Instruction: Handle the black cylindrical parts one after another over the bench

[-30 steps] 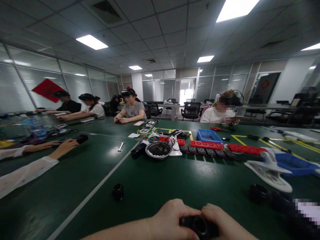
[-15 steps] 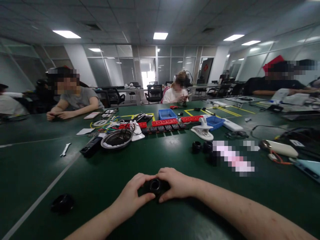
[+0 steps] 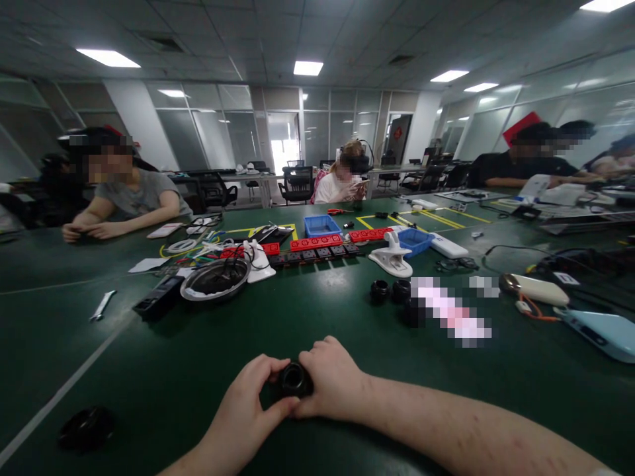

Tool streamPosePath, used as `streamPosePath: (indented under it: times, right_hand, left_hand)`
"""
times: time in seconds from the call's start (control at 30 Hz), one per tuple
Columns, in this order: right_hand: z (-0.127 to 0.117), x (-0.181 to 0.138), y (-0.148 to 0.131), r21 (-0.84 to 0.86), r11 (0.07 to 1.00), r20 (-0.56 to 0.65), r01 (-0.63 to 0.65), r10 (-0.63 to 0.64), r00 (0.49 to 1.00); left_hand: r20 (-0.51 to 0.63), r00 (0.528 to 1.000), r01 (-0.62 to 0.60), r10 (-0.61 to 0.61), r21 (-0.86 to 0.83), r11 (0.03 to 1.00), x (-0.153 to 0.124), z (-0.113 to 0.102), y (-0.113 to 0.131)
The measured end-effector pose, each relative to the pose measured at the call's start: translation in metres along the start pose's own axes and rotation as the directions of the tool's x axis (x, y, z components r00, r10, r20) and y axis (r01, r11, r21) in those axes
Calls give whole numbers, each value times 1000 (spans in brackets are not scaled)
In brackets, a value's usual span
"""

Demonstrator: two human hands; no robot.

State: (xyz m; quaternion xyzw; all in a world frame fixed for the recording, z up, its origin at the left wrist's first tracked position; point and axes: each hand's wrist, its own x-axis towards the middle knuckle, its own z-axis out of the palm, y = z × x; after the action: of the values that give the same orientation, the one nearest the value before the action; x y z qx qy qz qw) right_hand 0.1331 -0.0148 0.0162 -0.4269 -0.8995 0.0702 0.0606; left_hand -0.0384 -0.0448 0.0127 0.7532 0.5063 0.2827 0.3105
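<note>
Low in front of me is a black, round, hollow piece [image 3: 292, 378] with its opening facing up. My left hand [image 3: 248, 403] pinches it from the left, thumb at the near side and index finger at the far side. On the right, my right hand [image 3: 335, 382] is closed around its side, the fingertips partly hidden. A similar black piece [image 3: 86, 428] lies by itself at the lower left. Several more black rings [image 3: 380, 291] stand to the right beyond my hands.
Across the green table [image 3: 317, 317] lie a wrench [image 3: 104, 305], a round metal dish [image 3: 215, 279], a white clamp [image 3: 391, 256], red power strips [image 3: 316, 242] and blue trays [image 3: 321, 227]. A light blue power bank [image 3: 602, 334] lies at right. Other people sit around the table.
My right hand has closed in on the black piece, its thumb and fingers nearer together. The left hand keeps its pinch. The whole view has shifted, so the table things appear further left.
</note>
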Motion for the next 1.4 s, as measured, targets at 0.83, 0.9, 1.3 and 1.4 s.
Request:
streamPosePath:
  times: [0.83, 0.9, 1.3, 1.4]
  right_hand:
    - [-4, -2, -1, -32, 999, -25, -5, 4, 1000]
    - [-4, -2, -1, -24, 1000, -44, -9, 8, 999]
    - [-14, -2, 27, 223, 940, 97, 259, -286, 953]
    - [-8, -3, 15, 94, 978, 52, 187, -192, 980]
  left_hand:
    - [-61, 997, 44, -46, -23, 999, 1, 4, -3]
    - [-55, 998, 38, -39, -31, 999, 2, 3, -2]
    - [233, 968, -85, 97, -61, 995, 2, -13, -1]
    - [185, 981, -56, 65, -54, 997, 1, -8, 1]
